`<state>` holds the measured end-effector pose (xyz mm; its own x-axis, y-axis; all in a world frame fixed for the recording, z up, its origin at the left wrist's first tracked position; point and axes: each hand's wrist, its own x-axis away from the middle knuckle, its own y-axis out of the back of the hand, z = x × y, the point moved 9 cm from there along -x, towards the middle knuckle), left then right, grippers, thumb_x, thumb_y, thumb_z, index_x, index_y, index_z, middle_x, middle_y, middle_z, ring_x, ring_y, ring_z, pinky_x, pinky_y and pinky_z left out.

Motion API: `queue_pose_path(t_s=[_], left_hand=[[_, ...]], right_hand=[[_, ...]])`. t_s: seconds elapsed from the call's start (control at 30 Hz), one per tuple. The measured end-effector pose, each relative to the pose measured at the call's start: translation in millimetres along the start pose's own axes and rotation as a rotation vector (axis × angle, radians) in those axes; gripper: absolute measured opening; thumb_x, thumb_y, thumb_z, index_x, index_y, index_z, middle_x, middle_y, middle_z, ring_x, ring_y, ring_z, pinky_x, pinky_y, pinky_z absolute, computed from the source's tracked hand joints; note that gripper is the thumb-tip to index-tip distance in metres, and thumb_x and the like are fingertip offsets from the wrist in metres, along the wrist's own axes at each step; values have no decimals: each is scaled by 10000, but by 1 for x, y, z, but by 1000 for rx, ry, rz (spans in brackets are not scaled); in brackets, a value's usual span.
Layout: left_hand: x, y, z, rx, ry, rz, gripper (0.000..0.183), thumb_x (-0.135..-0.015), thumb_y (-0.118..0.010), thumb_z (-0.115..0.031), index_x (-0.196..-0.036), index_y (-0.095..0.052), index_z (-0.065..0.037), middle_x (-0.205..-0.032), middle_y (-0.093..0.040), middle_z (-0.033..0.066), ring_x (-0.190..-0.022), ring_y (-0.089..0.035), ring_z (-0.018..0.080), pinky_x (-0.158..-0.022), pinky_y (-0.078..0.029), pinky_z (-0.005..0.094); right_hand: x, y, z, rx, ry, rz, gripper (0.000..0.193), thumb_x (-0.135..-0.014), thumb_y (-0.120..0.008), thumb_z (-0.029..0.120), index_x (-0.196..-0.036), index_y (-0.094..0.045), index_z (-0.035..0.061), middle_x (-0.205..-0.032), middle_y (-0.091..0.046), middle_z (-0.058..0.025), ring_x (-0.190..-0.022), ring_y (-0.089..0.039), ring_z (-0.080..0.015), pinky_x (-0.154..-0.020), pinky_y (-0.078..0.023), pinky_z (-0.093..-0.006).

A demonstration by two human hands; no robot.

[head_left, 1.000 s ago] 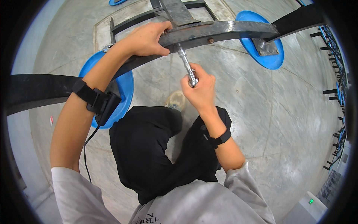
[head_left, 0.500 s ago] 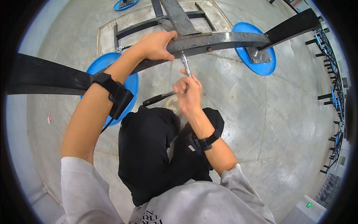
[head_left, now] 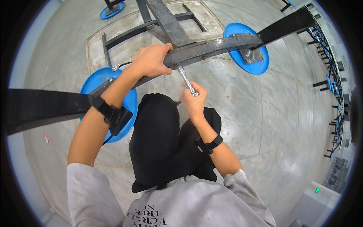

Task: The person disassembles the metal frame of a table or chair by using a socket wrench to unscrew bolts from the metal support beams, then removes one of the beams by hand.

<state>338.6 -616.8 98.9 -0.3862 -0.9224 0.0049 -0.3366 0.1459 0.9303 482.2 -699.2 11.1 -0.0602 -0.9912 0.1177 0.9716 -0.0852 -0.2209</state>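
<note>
Socket wrench (head_left: pixel 186 80) is sitting in the right grip (head_left: pixel 195 102), its chrome shaft slanting up to the near side of a dark curved metal beam (head_left: pixel 223 44). That grip is closing snugly around the ratchet end, and a bit of dark handle is poking out to the left. Can't tell if the far end is seating on anything, but it's touching the beam or coming really close. Left grip (head_left: pixel 153 60) is clamping the beam just beside that spot, opening only about as wide as the metal, thumb pressing the near side and fingertips hiding over the far edge. A rusty bolt head (head_left: pixel 205 58) is showing farther right. One blue disc (head_left: pixel 230 32) is lying under the beam's right part, and a second blue disc (head_left: pixel 92 79) is peeking out around the left forearm (head_left: pixel 89 132).
</note>
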Motion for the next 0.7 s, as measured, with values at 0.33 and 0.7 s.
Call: queue_pose_path(t_s=[0.33, 0.7], left_hand=[[2, -5, 4, 138, -18, 32, 595, -604, -698, -264, -1130, -515, -58, -957, -626, 158, -942, -590, 354, -780, -466, 428], [1, -4, 9, 284, -3, 60, 567, -592, -698, -224, -1096, -513, -44, -937, -619, 147, -940, -589, 343, -769, -462, 418]], right_hand=[[6, 11, 2, 159, 3, -113, 138, -737, -544, 23, -814, -653, -16, -527, -465, 48, -431, -403, -28, -411, -291, -210], [6, 11, 14, 355, 23, -153, 144, -734, -548, 22, -821, -657, -15, -548, -444, 57, -472, -366, -25, -434, -273, -224]])
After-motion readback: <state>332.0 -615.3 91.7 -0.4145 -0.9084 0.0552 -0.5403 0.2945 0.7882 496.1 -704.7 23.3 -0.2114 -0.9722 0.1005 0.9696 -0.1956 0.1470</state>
